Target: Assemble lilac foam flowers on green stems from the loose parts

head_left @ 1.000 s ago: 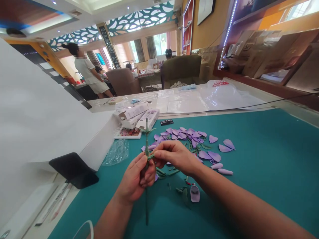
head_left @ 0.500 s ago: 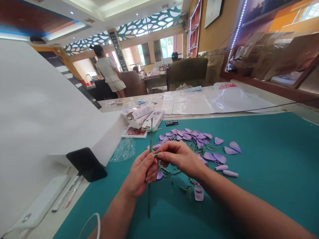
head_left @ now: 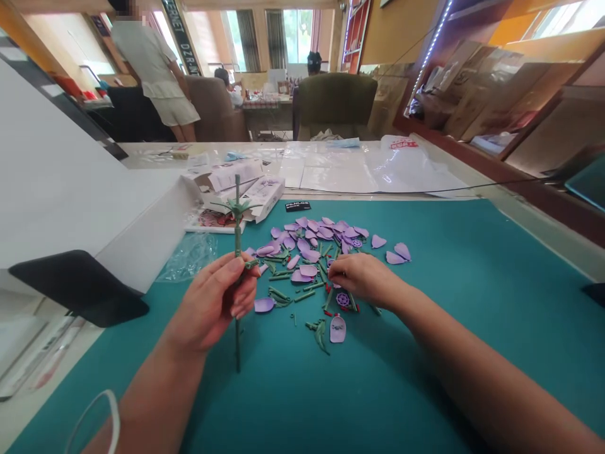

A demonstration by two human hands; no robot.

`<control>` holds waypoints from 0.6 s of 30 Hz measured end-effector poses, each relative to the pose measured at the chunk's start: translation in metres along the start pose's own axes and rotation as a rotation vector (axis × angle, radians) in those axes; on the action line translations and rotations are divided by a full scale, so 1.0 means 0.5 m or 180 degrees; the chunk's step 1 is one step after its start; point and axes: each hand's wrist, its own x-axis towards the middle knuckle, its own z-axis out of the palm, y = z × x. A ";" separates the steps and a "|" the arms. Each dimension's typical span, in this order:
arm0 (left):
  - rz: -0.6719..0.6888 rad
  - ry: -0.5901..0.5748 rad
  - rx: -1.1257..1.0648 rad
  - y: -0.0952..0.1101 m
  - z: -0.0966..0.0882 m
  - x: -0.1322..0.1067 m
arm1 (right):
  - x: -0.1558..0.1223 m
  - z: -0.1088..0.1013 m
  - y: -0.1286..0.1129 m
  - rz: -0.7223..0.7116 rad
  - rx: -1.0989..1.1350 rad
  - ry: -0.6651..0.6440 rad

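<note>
Two hands (head_left: 215, 293), one long stem (head_left: 237, 239), one black card (head_left: 297, 206), two visible wheels (head_left: 343, 299), probably twenty-odd overlapping petals (head_left: 309, 270).

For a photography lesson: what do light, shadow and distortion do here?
Head view: the window is washed out; glare spots the plastic sheeting. Head view: soft shadow darkens the green mat below the right forearm. Head view: edges look stretched, wide-angle style; part of the standing person is pixelated.

This looks like an office or shared workroom. Armchairs (head_left: 338, 101) stand by a cluttered far desk (head_left: 269, 117); curtained windows (head_left: 297, 41) line the back, packages (head_left: 491, 94) sit on lit shelving (head_left: 449, 142).
</note>
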 end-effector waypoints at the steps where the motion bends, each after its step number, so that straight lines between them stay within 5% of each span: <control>1: -0.0005 0.0010 0.0013 -0.002 0.000 0.001 | 0.001 0.012 0.002 0.0052 -0.0203 -0.0072; 7: -0.0019 -0.0074 -0.0018 -0.005 -0.002 0.001 | 0.021 0.045 0.004 -0.0103 -0.0638 -0.0303; 18: -0.0254 -0.0265 -0.0009 0.004 0.002 -0.008 | 0.038 0.033 -0.015 -0.0510 -0.0858 -0.0549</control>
